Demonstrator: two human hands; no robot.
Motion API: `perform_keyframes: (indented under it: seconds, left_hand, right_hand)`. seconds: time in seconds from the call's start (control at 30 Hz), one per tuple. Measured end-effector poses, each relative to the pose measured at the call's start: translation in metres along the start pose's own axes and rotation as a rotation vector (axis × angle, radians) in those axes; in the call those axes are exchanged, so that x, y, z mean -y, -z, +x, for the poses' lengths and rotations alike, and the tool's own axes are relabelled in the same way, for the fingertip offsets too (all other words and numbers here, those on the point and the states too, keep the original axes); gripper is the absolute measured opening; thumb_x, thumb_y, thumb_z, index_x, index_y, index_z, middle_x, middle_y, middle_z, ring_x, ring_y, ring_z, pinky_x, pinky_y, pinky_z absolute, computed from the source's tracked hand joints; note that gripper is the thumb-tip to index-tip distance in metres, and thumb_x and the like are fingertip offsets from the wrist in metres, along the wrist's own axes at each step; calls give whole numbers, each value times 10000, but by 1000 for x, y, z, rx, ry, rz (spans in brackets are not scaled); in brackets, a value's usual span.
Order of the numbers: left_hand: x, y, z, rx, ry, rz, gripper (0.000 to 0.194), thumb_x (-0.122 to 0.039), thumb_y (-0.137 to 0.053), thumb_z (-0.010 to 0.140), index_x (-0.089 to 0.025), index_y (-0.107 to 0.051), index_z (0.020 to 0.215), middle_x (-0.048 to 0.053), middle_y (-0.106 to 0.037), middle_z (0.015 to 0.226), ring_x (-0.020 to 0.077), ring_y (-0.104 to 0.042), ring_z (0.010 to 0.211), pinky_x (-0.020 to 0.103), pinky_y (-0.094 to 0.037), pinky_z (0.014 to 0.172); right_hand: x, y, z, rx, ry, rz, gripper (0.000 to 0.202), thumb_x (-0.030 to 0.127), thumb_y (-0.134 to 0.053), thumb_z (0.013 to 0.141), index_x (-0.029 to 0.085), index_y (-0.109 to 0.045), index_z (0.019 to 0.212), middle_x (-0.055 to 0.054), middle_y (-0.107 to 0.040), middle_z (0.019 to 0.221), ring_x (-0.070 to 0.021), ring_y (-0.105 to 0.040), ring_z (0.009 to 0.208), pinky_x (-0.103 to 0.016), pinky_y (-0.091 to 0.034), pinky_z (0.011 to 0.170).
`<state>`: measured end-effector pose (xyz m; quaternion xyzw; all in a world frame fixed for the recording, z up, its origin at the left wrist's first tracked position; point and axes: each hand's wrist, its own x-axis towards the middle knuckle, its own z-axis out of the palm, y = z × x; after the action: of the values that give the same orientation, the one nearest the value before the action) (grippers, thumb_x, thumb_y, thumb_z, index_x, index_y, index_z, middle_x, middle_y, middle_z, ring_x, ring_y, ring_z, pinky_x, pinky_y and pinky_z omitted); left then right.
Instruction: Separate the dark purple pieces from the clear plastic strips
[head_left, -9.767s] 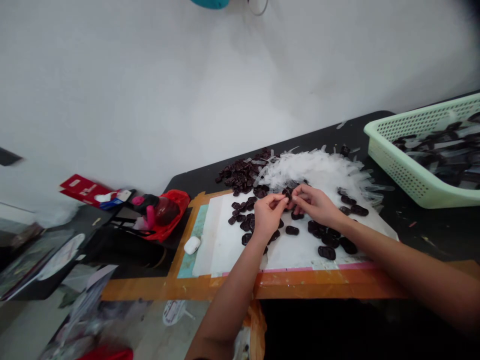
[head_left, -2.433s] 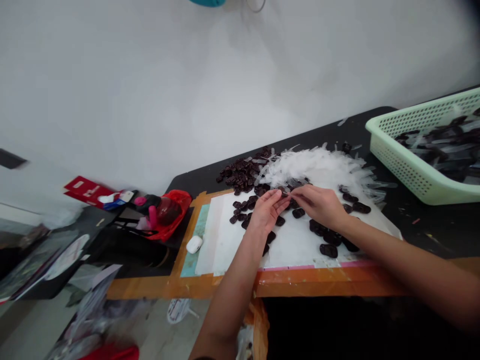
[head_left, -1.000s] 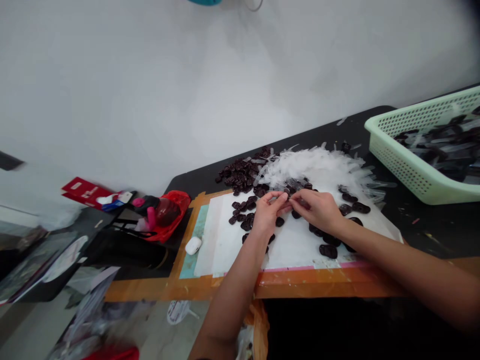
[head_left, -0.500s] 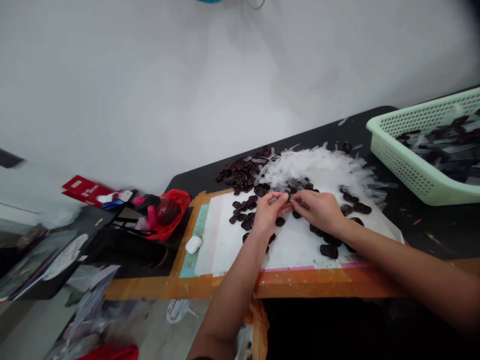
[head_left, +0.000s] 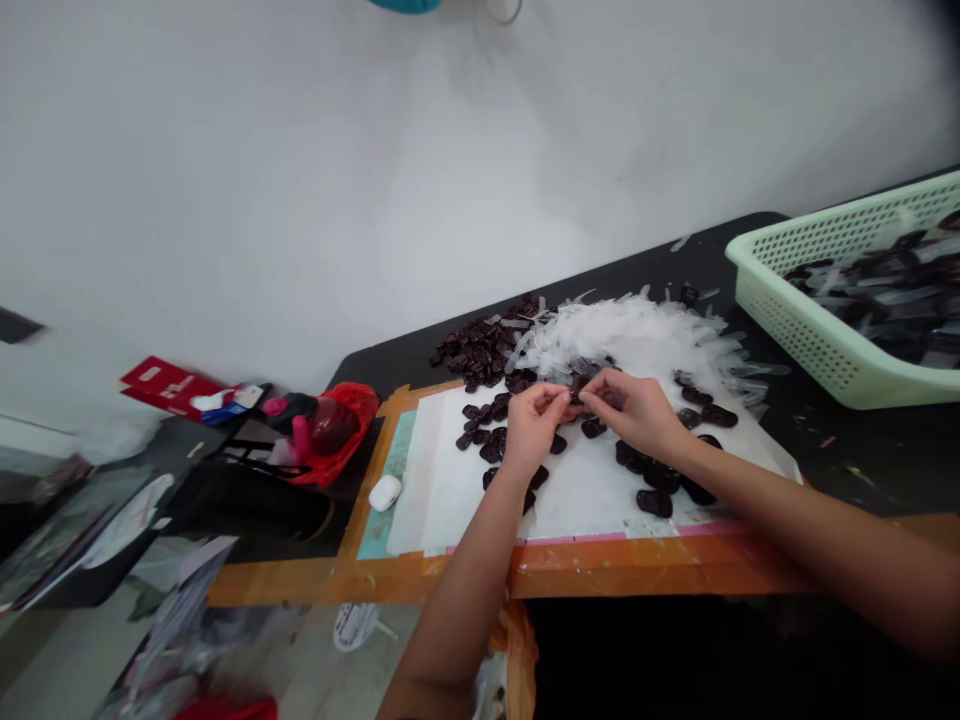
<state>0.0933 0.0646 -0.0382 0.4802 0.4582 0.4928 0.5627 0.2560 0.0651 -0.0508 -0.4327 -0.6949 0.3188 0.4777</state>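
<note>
We've got a black table [head_left: 862, 470] running from 6 o'clock out to 2, with a white sheet [head_left: 592, 490] taped down near its front edge. Over at 3 o'clock sits a green basket [head_left: 795, 330] full of dark bagged stuff. At 12 o'clock on the sheet there's a fluffy heap of clear sleeves [head_left: 637, 335], and just left of it at 11 a pile of dark pieces [head_left: 480, 350], with more of them loose across the sheet.

Our left hand [head_left: 529, 432] and right hand [head_left: 634, 412] meet fingertip to fingertip right at the near edge of the sleeve heap, both pinching one dark piece [head_left: 577, 385] between them, held just above the sheet.

Off at 9 o'clock: a red bag [head_left: 341, 430] and, smallest of all, a white case [head_left: 385, 492] at the sheet's left corner.
</note>
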Motion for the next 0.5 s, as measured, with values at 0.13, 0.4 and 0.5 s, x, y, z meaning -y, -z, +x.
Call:
perform_keyframes:
  seconds: [0.13, 0.4, 0.5]
  left_hand:
    - [-1, 2, 0, 36, -106, 96, 248, -378, -744, 704, -152, -679, 782, 71, -635, 950, 141, -631, 723, 269, -539, 666]
    - [2, -1, -3, 81, -491, 523, 184, -316, -516, 891, -160, -595, 835, 75, -542, 985, 144, -542, 864, 250, -460, 747]
    - [5, -1, -3, 13, -443, 494, 213, -354, -480, 911, -167, -560, 849, 52, -555, 876, 130, -528, 787, 247, -436, 718]
  right_hand:
    - [-1, 0, 0, 51, -22, 137, 202, 404, -538, 883, 205, -569, 900, -21, -640, 718, -136, -560, 549, -268, -442, 525]
    - [4, 5, 5, 160, -91, 265, 240, 417, -604, 836, 204, -583, 946, -8, -616, 680, -139, -573, 601, -259, -478, 574]
    - [2, 5, 8, 176, -154, 364, 225, 404, -635, 808, 196, -562, 859, -12, -616, 686, -141, -575, 617, -258, -483, 575]
